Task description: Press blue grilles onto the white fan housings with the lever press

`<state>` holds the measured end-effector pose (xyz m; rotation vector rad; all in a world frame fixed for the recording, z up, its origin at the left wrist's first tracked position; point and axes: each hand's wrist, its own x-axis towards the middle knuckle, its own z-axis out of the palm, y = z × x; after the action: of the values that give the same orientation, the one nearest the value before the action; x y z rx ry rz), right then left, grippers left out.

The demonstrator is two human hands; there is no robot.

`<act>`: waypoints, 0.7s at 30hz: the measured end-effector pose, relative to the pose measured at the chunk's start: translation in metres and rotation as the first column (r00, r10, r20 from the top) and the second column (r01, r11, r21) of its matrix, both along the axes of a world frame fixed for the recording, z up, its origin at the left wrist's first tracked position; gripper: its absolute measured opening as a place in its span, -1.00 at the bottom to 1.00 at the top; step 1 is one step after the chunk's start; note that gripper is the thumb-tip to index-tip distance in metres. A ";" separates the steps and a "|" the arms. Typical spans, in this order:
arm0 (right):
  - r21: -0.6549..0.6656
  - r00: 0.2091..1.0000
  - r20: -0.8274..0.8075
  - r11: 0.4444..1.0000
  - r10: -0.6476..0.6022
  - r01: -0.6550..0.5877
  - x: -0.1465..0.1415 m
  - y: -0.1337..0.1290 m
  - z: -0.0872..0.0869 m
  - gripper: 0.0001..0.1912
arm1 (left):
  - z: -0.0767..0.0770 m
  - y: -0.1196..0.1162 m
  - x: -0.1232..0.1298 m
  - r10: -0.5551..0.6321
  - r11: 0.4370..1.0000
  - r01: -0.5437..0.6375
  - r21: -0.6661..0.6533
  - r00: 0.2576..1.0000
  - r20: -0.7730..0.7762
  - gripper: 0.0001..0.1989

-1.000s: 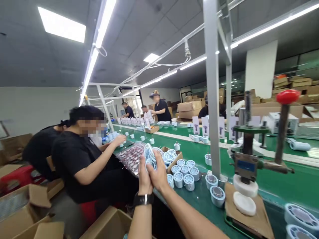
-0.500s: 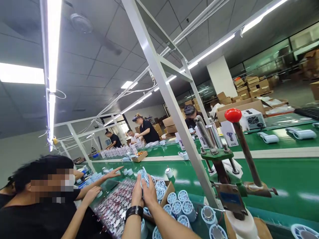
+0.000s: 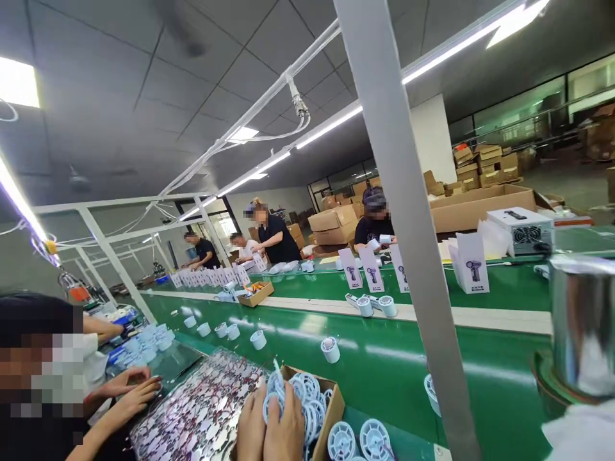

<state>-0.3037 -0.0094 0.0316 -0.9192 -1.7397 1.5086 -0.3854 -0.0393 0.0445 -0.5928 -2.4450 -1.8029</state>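
Your left hand and right hand are curled closely around some blue rings, by the left edge of the box

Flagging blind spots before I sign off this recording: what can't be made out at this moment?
All in the head view:
How many light blue rings are held: the left hand and right hand partly cover them.
Near part of the cardboard box: blocked by both hands, cut off by the bottom edge.
Full silver cylinder: cut off by the right edge.
Small print on the white boxes: too small.
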 end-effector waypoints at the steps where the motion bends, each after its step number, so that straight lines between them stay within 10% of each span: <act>1: 0.028 0.999 0.038 1.000 0.007 -0.008 0.004 0.001 0.002 -0.46 | -0.001 -0.005 0.003 0.002 1.000 -0.002 -0.003 1.000 0.012 -0.64; 12: 0.456 0.958 0.246 0.890 -0.146 0.018 0.042 0.028 0.002 -0.70 | -0.020 0.017 0.012 0.058 0.997 -0.067 -0.046 0.983 -0.176 -0.70; 21: 0.659 0.900 0.324 0.752 -0.291 0.006 0.057 0.043 -0.010 -0.61 | -0.014 0.032 0.036 -0.278 0.918 0.134 -0.373 0.889 -0.364 -0.79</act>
<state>-0.2471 0.0334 0.0217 -1.0016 -2.2068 0.5198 -0.3494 -0.0076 0.0301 -1.1710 -2.4643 -1.1401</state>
